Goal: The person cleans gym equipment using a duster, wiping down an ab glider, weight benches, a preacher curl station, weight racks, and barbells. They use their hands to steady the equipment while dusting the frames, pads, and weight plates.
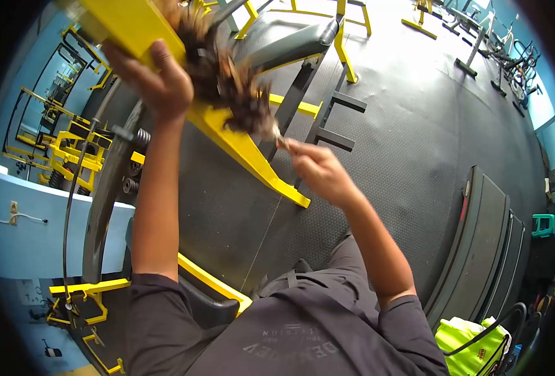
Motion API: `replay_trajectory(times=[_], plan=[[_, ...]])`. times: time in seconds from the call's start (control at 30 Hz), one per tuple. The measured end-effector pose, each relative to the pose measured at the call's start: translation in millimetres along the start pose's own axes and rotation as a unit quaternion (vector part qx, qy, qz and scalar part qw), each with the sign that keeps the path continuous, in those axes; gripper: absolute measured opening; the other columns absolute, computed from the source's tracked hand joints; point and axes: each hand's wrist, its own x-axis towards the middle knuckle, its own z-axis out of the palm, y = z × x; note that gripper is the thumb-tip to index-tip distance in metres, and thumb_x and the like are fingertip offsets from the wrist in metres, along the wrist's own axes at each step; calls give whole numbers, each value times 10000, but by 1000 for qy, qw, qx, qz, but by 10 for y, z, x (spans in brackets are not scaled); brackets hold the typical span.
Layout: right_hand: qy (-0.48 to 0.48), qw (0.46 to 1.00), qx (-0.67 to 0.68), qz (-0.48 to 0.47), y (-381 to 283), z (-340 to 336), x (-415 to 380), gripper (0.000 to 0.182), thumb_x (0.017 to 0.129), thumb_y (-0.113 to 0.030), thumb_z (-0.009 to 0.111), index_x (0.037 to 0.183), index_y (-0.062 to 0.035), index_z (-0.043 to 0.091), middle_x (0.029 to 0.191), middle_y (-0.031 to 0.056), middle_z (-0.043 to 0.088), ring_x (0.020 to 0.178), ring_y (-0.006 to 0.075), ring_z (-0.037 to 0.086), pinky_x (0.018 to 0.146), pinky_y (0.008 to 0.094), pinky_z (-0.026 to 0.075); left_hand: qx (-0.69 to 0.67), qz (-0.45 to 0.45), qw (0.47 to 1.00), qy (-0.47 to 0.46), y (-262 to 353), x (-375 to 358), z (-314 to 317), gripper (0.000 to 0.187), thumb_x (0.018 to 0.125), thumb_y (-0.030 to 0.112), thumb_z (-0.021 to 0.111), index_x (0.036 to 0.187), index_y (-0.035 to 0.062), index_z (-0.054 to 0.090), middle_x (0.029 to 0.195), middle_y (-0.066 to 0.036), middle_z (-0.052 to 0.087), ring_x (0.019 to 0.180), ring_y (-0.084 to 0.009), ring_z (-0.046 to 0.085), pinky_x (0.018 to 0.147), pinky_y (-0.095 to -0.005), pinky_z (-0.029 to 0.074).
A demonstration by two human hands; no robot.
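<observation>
A: How does your right grip (pixel 320 172) stand?

B: Your right grip is closed; the fingers and thumb pinch the thin handle (pixel 280 140) of the feather duster (pixel 218 66) at its end.

A: And where does the duster itself lie in your view?

B: It reaches from your right grip up and across to the upper left, over the yellow beam (pixel 240 147); its brown, black and orange feathers are smeared by blur, so you cannot tell whether they touch the beam.

A: What about your left grip (pixel 166 84)?

B: It is up against the upper part of the same beam; the thumb is raised and set apart from the fingers, which are blurred and partly hard to make out; you cannot tell whether they close around the beam or only rest on it.

A: What stands about you?

B: Beyond the feathers you have a padded bench (pixel 297 45) with a grey top and yellow legs; the beam's lower end comes down near the dark textured floor (pixel 403 119); near your left forearm you see round weights (pixel 130 185); over on your right are long dark machines (pixel 471 235) side by side, with a bright yellow-green bag (pixel 468 348) at their near end; under your left upper arm a black pad (pixel 208 307) sits beside a yellow bar (pixel 209 281).
</observation>
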Motion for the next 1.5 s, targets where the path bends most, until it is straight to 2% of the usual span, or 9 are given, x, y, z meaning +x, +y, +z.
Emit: replay_trajectory(times=[0.17, 0.37, 0.43, 0.63, 0.97, 1.1, 1.27, 1.37, 1.5], plan=[[-38, 997, 42, 60, 891, -294, -443, 361, 949, -110, 482, 1271, 16, 588, 964, 15, 643, 929, 99, 554, 856, 254, 452, -30, -68, 997, 7, 122, -38, -23, 851, 960, 261, 624, 1502, -85, 66, 1503, -299, 225, 1378, -374, 331, 1129, -450, 322], [-27, 992, -49, 116, 2100, -779, -1037, 363, 926, -138, 498, 1257, -52, 621, 980, 121, 697, 900, 173, 649, 830, 307, 492, 144, -118, 983, -4, 313, 8, 37, 956, 760, 230, 852, 1431, -31, 224, 1331, -194, 450, 1155, -311, 564, 1011, -427, 518], [-86, 953, -87, 278, 2185, -986, -1150, 377, 930, -125, 496, 1283, -39, 599, 1164, 158, 690, 1100, 202, 637, 962, 308, 462, 184, -164, 969, 26, 367, -46, 66, 891, 775, 259, 835, 1400, -45, 277, 1296, -196, 499, 1138, -289, 588, 973, -402, 545], [-85, 913, -149, 371, 2689, -1292, -1173, 356, 903, -221, 518, 1209, -93, 648, 848, 143, 700, 767, 215, 671, 724, 355, 513, 229, -190, 954, 45, 252, -107, -67, 787, 806, 230, 801, 1322, -58, 281, 1265, -212, 499, 1110, -286, 588, 968, -403, 538], [-111, 735, -312, 592, 3531, -2408, -1472, 422, 896, -373, 466, 1102, -72, 678, 1091, 212, 681, 1051, 391, 640, 912, 485, 487, 258, -241, 932, 81, 239, -55, -247, 701, 877, 285, 717, 1363, -36, 326, 1349, -214, 495, 1122, -328, 594, 952, -454, 530], [-54, 782, -260, 563, 3765, -2126, -1443, 459, 993, -408, 387, 1177, -63, 627, 1095, 258, 657, 1062, 429, 618, 910, 502, 480, 279, -192, 940, 23, 218, 46, -319, 668, 905, 269, 671, 1400, -41, 348, 1369, -215, 497, 1120, -326, 601, 965, -462, 509], [-194, 814, -164, 522, 3850, -1428, -1442, 450, 1020, -401, 376, 1113, -42, 632, 1093, 272, 645, 1069, 449, 599, 902, 515, 473, 271, -180, 945, 44, 212, 92, -289, 623, 903, 274, 638, 1377, -54, 402, 1349, -212, 522, 1106, -337, 613, 957, -466, 511], [-137, 701, -214, 667, 4141, -1301, -1605, 433, 1019, -356, 393, 1060, -15, 656, 1110, 261, 648, 1090, 430, 599, 914, 500, 482, 272, -199, 941, 35, 186, 168, -435, 616, 889, 293, 643, 1337, -77, 440, 1296, -221, 558, 1062, -349, 635, 933, -479, 526], [-232, 653, -249, 676, 4150, -1375, -1638, 432, 1011, -381, 408, 1091, -40, 661, 1109, 247, 655, 1064, 413, 619, 907, 501, 493, 292, -198, 935, 23, 184, 223, -468, 599, 894, 332, 615, 1292, -92, 471, 1250, -231, 581, 1033, -364, 648, 923, -489, 535]])
